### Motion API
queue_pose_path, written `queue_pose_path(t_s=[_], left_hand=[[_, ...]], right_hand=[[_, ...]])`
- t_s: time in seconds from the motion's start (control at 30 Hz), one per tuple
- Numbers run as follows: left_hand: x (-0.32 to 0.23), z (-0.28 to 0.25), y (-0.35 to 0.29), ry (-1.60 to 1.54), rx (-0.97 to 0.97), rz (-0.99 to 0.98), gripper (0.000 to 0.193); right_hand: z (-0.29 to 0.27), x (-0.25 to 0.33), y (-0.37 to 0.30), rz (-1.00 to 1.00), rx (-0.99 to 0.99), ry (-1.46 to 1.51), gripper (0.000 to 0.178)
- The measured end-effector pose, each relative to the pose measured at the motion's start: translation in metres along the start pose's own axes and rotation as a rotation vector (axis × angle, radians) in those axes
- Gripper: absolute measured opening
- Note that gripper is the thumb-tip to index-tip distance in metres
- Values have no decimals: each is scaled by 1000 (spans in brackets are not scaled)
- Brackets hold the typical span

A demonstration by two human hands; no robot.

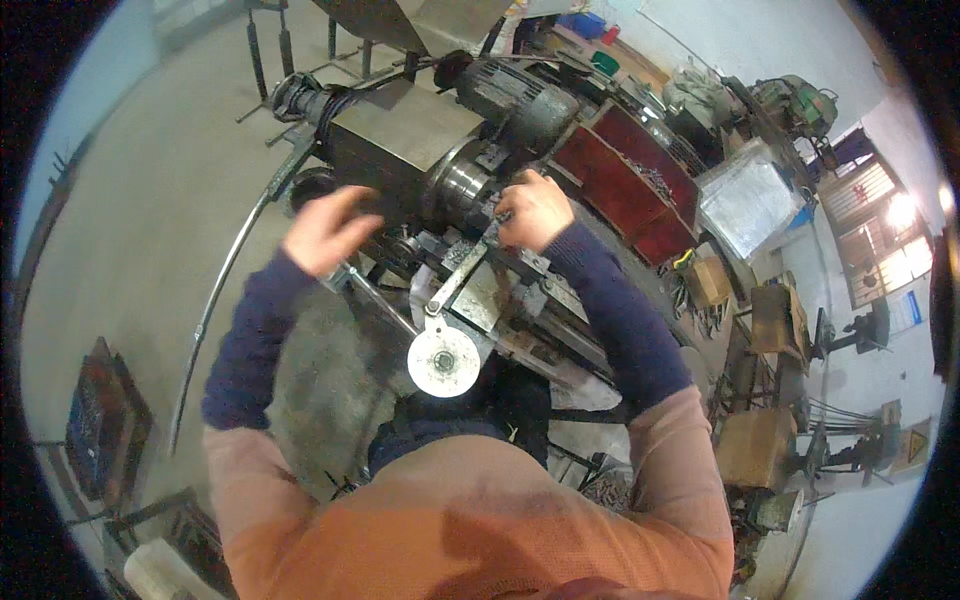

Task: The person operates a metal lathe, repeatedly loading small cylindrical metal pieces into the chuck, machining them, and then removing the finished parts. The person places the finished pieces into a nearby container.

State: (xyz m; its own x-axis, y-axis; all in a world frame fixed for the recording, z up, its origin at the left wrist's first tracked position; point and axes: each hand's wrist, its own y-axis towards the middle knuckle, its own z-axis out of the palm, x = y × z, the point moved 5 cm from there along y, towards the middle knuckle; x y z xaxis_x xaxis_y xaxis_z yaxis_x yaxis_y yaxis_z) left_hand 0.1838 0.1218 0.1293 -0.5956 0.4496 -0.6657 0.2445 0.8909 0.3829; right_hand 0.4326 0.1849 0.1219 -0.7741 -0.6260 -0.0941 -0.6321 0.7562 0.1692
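A lathe-like machine stands before me, with a grey metal housing and a round shiny chuck. My left hand hovers left of the chuck, slightly blurred, its bent fingers apart with nothing visible between them. Below it slants a metal lever. My right hand is closed just right of the chuck, its fingers curled round a small dark part that they mostly hide. From beneath this hand a flat metal bar runs down to a pale round disc close to my body.
Behind the chuck sits a ribbed motor. A red metal tray with small parts stands to the right, beside a silvery sheet-covered box. A long curved rod reaches down on the left. Cardboard boxes line the right side.
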Motion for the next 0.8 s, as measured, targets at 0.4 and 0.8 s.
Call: queue_pose_path(t_s=[0.4, 0.8], left_hand=[[174, -117, -179, 584, -14, -609, 40], [275, -185, -130, 1042, 70, -993, 22]], right_hand=[[65, -31, 41, 125, 126, 166, 24], [54, -26, 51, 122, 173, 304, 22]])
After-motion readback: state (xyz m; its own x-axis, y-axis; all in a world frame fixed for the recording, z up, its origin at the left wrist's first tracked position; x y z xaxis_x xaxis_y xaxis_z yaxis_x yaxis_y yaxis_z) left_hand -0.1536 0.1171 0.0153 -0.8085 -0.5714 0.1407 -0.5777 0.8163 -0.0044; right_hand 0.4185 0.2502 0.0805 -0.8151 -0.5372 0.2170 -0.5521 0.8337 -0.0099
